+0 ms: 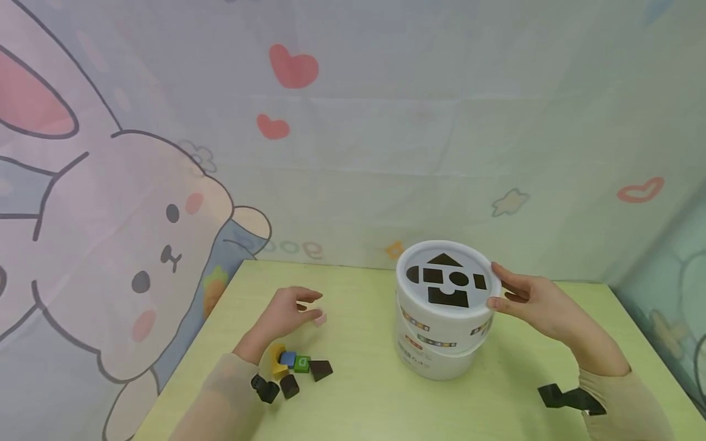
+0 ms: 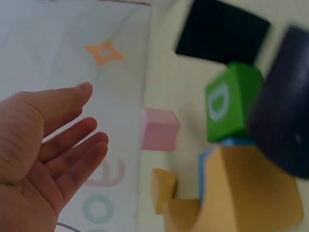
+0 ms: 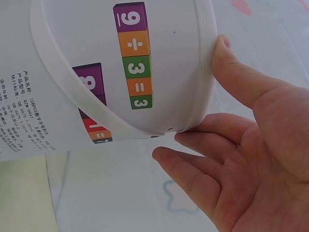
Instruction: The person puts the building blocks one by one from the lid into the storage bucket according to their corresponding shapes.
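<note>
My left hand (image 1: 285, 313) is over the table at the left, fingers loosely bent and nothing between them. Just past its thumb lies a small pink block (image 2: 159, 130), partly hidden by the thumb in the head view. My right hand (image 1: 536, 304) grips the rim of a white bucket (image 1: 432, 361), thumb on the near side and fingers farther back. The bucket stands upright, and its white lid (image 1: 409, 298) has several dark shaped holes. In the right wrist view, the thumb and index finger reach the lid's edge.
Closer to me than the left hand are a yellow arch block (image 1: 277, 360), a blue block (image 1: 288, 359), a green letter block (image 1: 302, 364) and two dark blocks, one a slanted piece (image 1: 321, 370). A printed cloth (image 1: 386, 153) hangs behind the table.
</note>
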A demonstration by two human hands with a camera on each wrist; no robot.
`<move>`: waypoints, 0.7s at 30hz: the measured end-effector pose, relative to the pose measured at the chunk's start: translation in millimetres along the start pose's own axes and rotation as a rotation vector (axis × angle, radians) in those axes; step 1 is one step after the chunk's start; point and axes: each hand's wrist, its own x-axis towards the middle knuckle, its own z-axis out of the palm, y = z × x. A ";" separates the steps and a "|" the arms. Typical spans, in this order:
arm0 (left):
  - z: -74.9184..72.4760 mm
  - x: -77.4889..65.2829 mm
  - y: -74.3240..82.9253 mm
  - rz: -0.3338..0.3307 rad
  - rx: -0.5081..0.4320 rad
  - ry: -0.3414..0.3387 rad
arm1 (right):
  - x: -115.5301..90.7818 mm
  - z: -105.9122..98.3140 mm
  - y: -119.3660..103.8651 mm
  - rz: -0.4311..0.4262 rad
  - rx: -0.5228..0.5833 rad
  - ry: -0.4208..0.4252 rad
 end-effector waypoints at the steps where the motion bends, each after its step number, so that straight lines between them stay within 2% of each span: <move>1: 1.2 1.0 -4.9 -0.021 0.023 -0.004 | 0.2 -0.1 0.0 -0.002 0.001 -0.001; 5: 4.9 5.0 -16.7 -0.082 0.087 -0.001 | 0.7 -0.3 -0.1 0.001 0.002 0.000; 10: 9.5 7.1 -22.2 -0.129 0.135 -0.006 | 1.4 -0.6 -2.1 0.008 -0.005 0.002; 16: 16.9 6.1 -28.4 -0.188 0.117 -0.013 | 1.0 -0.7 -3.1 0.005 0.009 -0.004; 21: 21.8 5.6 -32.9 -0.189 0.111 -0.005 | 0.8 -0.9 -2.4 0.012 0.008 -0.008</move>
